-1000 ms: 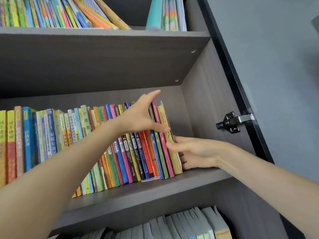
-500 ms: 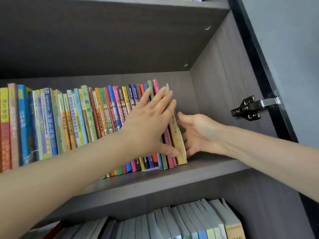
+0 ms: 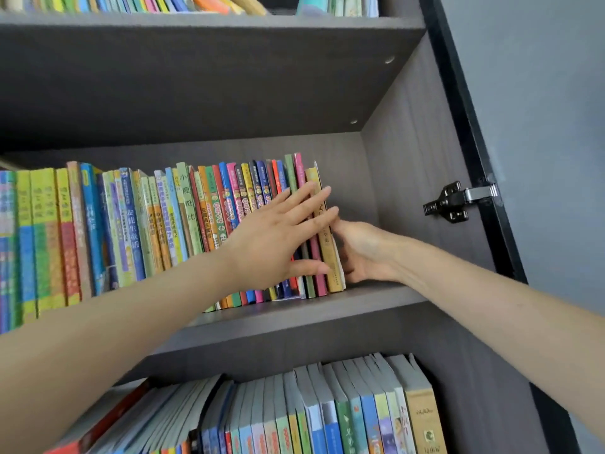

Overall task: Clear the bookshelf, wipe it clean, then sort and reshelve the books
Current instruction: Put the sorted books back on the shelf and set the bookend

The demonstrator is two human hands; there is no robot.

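The grey bookshelf (image 3: pixel 409 165) is holding three visible levels of books, and both hands are working at the right end of the middle shelf board (image 3: pixel 294 319). A long row of colourful books (image 3: pixel 131 231) is standing spine-out on that board, stretching away to the left of the hands and leaning slightly. The left hand (image 3: pixel 271 244) is lying open and flat against the spines at the row's right end. Its straight fingers (image 3: pixel 304 201) are reaching across a green book (image 3: pixel 288 168) and a pink book (image 3: pixel 299 168), with the tips touching the yellow end book (image 3: pixel 327 247). Its thumb (image 3: pixel 311 267) is pointing along the lower spines toward that same book, and nothing is being gripped. The right hand (image 3: pixel 370 253) is sitting just to the right of the yellow end book. It is pressing loosely spread fingers against the book's outer cover rather than closing round it, and the fingertips are partly hiding behind the book's edge. Beyond the right hand, the rest of the shelf bay is showing bare grey board up to the side wall. Above the hands, the upper shelf books (image 3: pixel 163 1) are leaning at the top edge of the view. Below the hands, the lower shelf books (image 3: pixel 327 414) are standing packed together, many with their page edges facing out. Further right of the right hand, a black metal hinge (image 3: pixel 453 201) is sitting on the cabinet side.
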